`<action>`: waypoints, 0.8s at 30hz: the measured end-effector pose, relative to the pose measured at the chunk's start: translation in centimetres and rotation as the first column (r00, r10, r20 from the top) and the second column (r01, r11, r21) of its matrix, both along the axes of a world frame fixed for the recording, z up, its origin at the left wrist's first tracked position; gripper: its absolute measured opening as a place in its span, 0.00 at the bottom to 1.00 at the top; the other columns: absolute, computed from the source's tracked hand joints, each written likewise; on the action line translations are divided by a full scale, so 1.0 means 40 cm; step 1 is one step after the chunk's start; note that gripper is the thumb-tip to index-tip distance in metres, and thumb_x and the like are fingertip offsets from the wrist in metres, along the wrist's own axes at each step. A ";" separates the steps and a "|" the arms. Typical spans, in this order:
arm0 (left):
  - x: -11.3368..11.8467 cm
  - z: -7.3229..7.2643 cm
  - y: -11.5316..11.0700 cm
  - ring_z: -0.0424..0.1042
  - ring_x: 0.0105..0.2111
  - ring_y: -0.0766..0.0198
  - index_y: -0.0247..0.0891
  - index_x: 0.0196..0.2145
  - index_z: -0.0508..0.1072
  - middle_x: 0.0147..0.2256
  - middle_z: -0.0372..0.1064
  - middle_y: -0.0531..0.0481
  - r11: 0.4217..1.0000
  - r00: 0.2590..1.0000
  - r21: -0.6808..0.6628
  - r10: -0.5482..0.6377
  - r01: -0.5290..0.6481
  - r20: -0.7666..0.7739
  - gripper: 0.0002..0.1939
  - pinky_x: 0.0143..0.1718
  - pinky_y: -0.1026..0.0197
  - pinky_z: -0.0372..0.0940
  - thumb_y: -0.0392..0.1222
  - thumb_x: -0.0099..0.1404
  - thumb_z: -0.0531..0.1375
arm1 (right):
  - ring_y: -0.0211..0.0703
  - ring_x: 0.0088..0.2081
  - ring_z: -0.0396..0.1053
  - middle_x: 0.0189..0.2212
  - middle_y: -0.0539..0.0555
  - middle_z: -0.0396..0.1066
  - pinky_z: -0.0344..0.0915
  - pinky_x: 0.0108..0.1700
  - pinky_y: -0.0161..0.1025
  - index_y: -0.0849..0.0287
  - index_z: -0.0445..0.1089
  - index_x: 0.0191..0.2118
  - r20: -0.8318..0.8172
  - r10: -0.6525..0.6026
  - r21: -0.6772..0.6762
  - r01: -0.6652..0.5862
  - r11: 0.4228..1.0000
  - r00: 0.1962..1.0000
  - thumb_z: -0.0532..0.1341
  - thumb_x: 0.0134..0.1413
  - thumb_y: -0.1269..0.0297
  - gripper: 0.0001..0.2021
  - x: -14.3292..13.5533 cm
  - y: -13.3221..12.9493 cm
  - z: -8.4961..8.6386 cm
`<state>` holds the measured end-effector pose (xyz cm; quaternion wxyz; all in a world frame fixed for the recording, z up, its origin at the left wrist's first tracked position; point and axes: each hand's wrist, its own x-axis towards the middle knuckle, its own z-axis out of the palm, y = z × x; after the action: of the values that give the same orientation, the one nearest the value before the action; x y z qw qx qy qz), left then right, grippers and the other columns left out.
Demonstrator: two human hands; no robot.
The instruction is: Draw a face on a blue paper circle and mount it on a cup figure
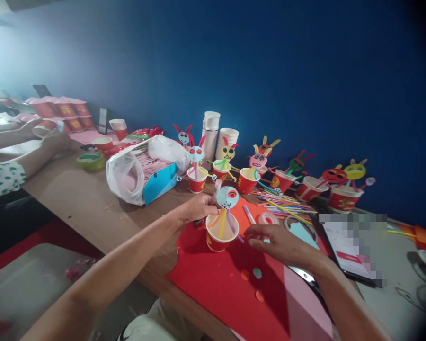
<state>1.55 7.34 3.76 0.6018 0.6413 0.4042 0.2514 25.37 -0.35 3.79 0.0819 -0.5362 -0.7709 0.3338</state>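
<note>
Standing between left hand (200,207) and right hand (270,240): cup (217,245), red sheet (227,279) open nearside.

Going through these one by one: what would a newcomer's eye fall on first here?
Most striking is the row of red cups topped with bright cartoon faces, most with long ears, at the foot of the deep blue wall. Nearer, over a red sheet, a single cup with a pale blue face stands between the person's left hand and right hand. Left of the row sits a bulky white plastic bag.
</note>
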 end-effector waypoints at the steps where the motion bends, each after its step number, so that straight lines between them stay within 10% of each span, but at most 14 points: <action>1: 0.001 0.001 -0.001 0.67 0.24 0.65 0.30 0.27 0.74 0.22 0.70 0.51 1.000 1.000 0.000 0.001 -0.001 0.000 0.11 0.29 0.64 0.61 0.33 0.43 0.57 | 0.46 0.38 0.71 0.39 0.54 0.74 0.64 0.40 0.40 0.55 0.70 0.43 0.002 -0.003 -0.001 0.003 1.000 1.000 0.54 0.55 0.51 0.17 0.000 0.000 0.000; 11: -0.119 0.095 -0.018 0.69 0.26 0.63 0.32 0.29 0.74 0.26 0.72 0.50 0.977 0.972 0.030 0.204 -0.209 0.114 0.12 0.28 0.65 0.62 0.36 0.43 0.58 | 0.48 0.43 0.70 0.43 0.53 0.74 0.64 0.45 0.42 0.54 0.72 0.43 -0.020 -0.169 0.171 0.170 0.971 0.985 0.55 0.54 0.54 0.16 0.032 -0.001 0.047; 24: -0.192 0.064 -0.055 0.68 0.22 0.65 0.33 0.29 0.74 0.23 0.71 0.52 0.961 0.961 -0.011 0.276 -0.276 0.002 0.11 0.23 0.67 0.62 0.35 0.44 0.59 | 0.42 0.34 0.69 0.31 0.49 0.74 0.62 0.38 0.38 0.55 0.73 0.31 0.034 -0.111 0.188 0.103 0.977 0.993 0.55 0.52 0.64 0.09 -0.001 -0.041 0.024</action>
<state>-6.14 5.14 6.32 0.5650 0.5751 0.4899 0.3315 25.35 -1.99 4.73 0.1323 -0.5743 -0.7704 0.2434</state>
